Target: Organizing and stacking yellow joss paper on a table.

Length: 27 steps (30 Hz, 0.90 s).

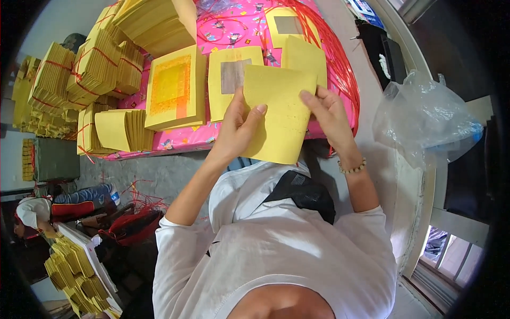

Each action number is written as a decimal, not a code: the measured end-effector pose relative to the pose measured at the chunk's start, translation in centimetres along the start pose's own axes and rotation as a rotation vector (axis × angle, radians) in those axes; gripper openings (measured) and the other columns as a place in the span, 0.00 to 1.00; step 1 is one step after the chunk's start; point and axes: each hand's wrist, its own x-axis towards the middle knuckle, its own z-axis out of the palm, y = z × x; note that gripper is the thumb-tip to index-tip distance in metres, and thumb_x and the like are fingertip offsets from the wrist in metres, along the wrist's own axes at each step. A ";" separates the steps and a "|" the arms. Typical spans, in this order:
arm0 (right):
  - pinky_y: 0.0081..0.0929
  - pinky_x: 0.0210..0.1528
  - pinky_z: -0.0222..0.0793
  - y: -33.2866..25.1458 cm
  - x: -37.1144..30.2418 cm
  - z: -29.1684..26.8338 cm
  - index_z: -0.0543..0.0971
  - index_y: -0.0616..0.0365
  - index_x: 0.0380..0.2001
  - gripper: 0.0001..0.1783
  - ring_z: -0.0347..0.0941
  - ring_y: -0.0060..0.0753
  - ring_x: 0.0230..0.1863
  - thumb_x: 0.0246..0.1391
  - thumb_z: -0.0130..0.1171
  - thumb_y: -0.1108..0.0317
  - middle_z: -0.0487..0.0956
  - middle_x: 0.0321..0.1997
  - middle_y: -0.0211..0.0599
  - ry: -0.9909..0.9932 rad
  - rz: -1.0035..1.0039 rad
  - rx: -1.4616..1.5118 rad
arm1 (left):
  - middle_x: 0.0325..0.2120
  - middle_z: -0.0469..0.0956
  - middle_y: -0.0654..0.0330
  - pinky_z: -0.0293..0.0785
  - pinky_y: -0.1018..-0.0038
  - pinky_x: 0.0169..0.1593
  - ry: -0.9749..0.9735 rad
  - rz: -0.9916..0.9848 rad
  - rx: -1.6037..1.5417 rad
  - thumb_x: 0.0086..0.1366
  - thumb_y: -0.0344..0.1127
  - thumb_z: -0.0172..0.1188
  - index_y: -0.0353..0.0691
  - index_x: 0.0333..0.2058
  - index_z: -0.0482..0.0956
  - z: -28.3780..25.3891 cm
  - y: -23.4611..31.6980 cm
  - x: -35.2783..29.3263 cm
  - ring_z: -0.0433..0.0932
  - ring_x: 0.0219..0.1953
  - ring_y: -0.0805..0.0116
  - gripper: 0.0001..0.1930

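Observation:
A plain yellow paper sheet [281, 119] is held up over the near edge of the table; whether it is one layer or several I cannot tell. My left hand [237, 127] grips its left edge, thumb on the front. My right hand [330, 114] pinches its upper right edge between thumb and fingers. Just behind it lies yellow paper with a grey square [232, 77]. More plain yellow paper [305, 56] stands beyond my right hand. Left of my hands sits a thick stack of yellow paper with an orange printed square [171, 87] on top.
A pink patterned cloth [186, 139] covers the table. Bundles tied with red string [95, 66] pile up at left. Long red strings [340, 64] hang over the right side. A clear plastic bag [425, 119] is at right. Another person [34, 212] sits at lower left beside yellow bundles.

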 end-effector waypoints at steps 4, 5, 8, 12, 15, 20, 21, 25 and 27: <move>0.15 0.39 0.70 0.6 -0.7 -1.0 0.75 0.69 0.46 0.17 0.74 0.15 0.37 0.60 0.56 0.66 0.80 0.38 0.33 -0.049 -0.035 -0.104 | 0.47 0.71 0.60 0.65 0.77 0.50 -0.020 -0.017 -0.009 0.68 0.28 0.49 0.35 0.58 0.58 0.6 0.0 0.2 0.69 0.47 0.76 0.21; 0.15 0.37 0.71 0.6 -0.7 -1.2 0.76 0.69 0.44 0.16 0.74 0.15 0.35 0.59 0.56 0.66 0.80 0.37 0.33 -0.035 -0.029 -0.112 | 0.46 0.71 0.60 0.66 0.77 0.50 -0.026 -0.018 -0.007 0.68 0.28 0.49 0.35 0.57 0.58 0.7 0.1 0.3 0.69 0.47 0.76 0.20; 0.15 0.32 0.73 -0.3 -1.4 -1.1 0.77 0.69 0.41 0.15 0.76 0.17 0.33 0.59 0.57 0.65 0.80 0.36 0.34 -0.026 0.048 -0.075 | 0.45 0.71 0.60 0.66 0.77 0.49 -0.028 -0.020 -0.003 0.68 0.28 0.49 0.35 0.56 0.59 1.0 0.1 0.6 0.69 0.47 0.76 0.19; 0.18 0.28 0.74 0.7 -1.9 -1.7 0.78 0.68 0.40 0.15 0.77 0.19 0.31 0.58 0.57 0.64 0.81 0.34 0.36 -0.085 0.089 -0.126 | 0.45 0.71 0.59 0.67 0.77 0.49 -0.045 -0.011 0.008 0.67 0.28 0.49 0.34 0.55 0.60 1.5 0.7 1.2 0.70 0.47 0.75 0.18; 0.17 0.29 0.74 0.6 -1.7 -1.9 0.78 0.68 0.41 0.16 0.77 0.19 0.31 0.58 0.58 0.64 0.81 0.34 0.36 -0.045 0.087 -0.115 | 0.45 0.71 0.58 0.67 0.77 0.49 -0.048 -0.082 0.028 0.67 0.28 0.49 0.34 0.55 0.59 1.5 0.8 1.8 0.70 0.47 0.74 0.19; 0.17 0.31 0.74 -0.1 -2.0 -1.5 0.78 0.68 0.42 0.16 0.77 0.19 0.32 0.58 0.58 0.65 0.81 0.35 0.35 -0.095 0.123 -0.089 | 0.46 0.72 0.56 0.67 0.76 0.50 -0.013 0.055 0.032 0.67 0.27 0.49 0.33 0.56 0.59 1.6 0.7 2.8 0.70 0.48 0.72 0.20; 0.16 0.31 0.73 0.0 -2.0 -1.6 0.77 0.68 0.43 0.16 0.76 0.18 0.32 0.58 0.58 0.65 0.81 0.35 0.35 -0.110 0.115 -0.120 | 0.47 0.72 0.55 0.67 0.75 0.51 -0.033 0.068 0.055 0.67 0.27 0.49 0.33 0.56 0.59 1.6 0.9 3.0 0.70 0.49 0.72 0.20; 0.16 0.34 0.73 0.0 -1.8 -1.5 0.77 0.68 0.44 0.16 0.76 0.18 0.33 0.58 0.57 0.66 0.81 0.37 0.34 -0.107 0.098 -0.094 | 0.47 0.72 0.55 0.66 0.74 0.53 -0.031 0.067 0.063 0.67 0.27 0.49 0.32 0.57 0.59 1.6 1.3 3.4 0.70 0.50 0.71 0.20; 0.17 0.37 0.73 0.0 -2.1 -1.1 0.76 0.68 0.45 0.16 0.75 0.17 0.36 0.59 0.57 0.68 0.80 0.38 0.33 -0.102 0.109 -0.072 | 0.49 0.72 0.55 0.66 0.74 0.54 0.013 0.096 0.053 0.67 0.26 0.49 0.33 0.57 0.59 1.1 0.9 3.8 0.70 0.50 0.70 0.21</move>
